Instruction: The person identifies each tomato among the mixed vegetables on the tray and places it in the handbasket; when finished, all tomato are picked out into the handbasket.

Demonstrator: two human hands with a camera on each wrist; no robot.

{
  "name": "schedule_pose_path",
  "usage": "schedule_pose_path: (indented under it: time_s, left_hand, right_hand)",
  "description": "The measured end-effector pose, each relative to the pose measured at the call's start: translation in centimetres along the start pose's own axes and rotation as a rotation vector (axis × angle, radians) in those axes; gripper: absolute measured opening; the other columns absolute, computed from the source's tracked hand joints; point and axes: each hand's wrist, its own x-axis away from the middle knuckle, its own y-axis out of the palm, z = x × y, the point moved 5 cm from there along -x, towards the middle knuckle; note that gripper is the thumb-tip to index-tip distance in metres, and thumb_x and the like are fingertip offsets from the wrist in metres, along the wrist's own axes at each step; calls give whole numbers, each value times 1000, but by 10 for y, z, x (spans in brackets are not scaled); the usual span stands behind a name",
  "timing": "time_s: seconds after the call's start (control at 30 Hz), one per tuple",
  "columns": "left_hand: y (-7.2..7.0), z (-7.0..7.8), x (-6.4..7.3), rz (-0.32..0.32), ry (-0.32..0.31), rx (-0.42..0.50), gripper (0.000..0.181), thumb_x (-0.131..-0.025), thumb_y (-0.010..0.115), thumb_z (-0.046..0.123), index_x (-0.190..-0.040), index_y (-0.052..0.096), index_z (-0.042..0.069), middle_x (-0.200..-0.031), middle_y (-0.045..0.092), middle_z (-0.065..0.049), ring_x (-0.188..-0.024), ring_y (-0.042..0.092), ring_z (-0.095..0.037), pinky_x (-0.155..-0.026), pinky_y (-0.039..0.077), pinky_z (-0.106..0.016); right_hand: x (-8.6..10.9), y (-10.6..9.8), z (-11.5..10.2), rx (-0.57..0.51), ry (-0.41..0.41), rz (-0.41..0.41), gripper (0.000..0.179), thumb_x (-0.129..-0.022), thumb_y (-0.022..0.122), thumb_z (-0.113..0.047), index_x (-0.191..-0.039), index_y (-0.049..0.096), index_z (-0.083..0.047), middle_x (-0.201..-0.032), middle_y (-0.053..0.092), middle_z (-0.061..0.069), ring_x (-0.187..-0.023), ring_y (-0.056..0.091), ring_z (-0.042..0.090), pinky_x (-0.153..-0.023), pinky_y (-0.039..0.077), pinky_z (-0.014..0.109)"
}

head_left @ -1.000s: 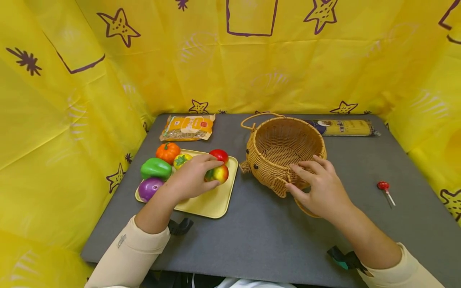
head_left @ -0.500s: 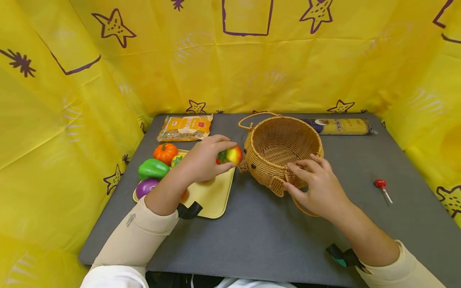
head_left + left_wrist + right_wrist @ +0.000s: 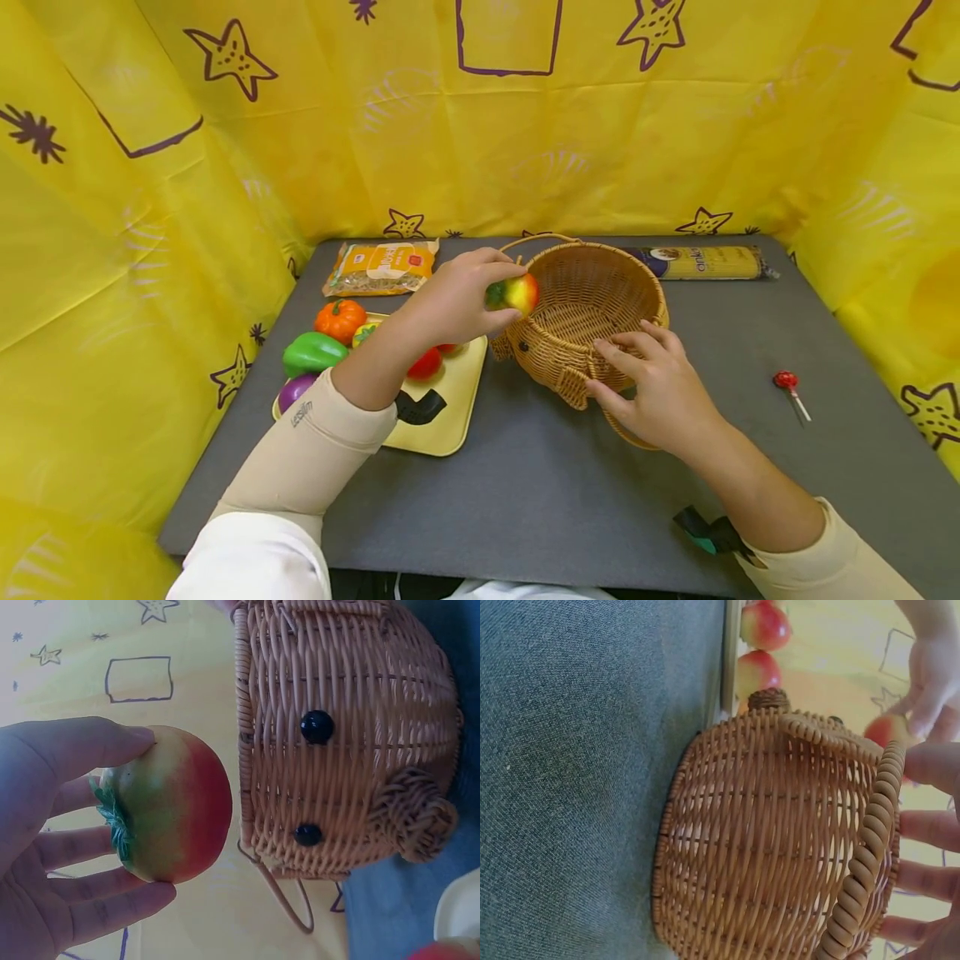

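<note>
I find left hand [image 3: 467, 293] pinching red-yellow fruit [image 3: 176, 806] by its sides, just beside basket [image 3: 551, 357]; hold likely chosen to leave red end free. Right hand [image 3: 656, 387] lies along near rim, fingers loosely spread, presumably steadying basket.

Red-yellow fruit [image 3: 176, 806], green-leaved, aloft; wicker basket [image 3: 345, 765], upright, just beside

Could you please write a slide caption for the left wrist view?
Left hand holding a red-and-yellow, tomato-like fruit beside an animal-faced wicker basket.
</note>
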Motion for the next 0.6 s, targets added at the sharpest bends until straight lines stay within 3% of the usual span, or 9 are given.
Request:
schedule_pose_path:
  time_s: [0.33, 0.6]
  left_hand:
    - [9, 17, -33, -93, 51, -51, 55, -94, 71, 36, -145, 60, 16, -139, 57, -6, -120, 56, -23, -96, 49, -35]
    - [28, 24, -53, -191, 61, -115, 57, -96, 70, 39, -147, 57, 18, -143, 55, -5, -126, 55, -22, -100, 50, -35]
  right_hand:
    - [0, -1, 0, 7, -17, 15, 51, -78, 87, -30, -120, 75, -5, -111, 69, 21, -122, 52, 55, -106, 38, 68]
    - [1, 0, 0, -1, -1, 8, 50, -78, 87, -29, -121, 76, -6, -113, 69, 20, -123, 51, 56, -106, 39, 68]
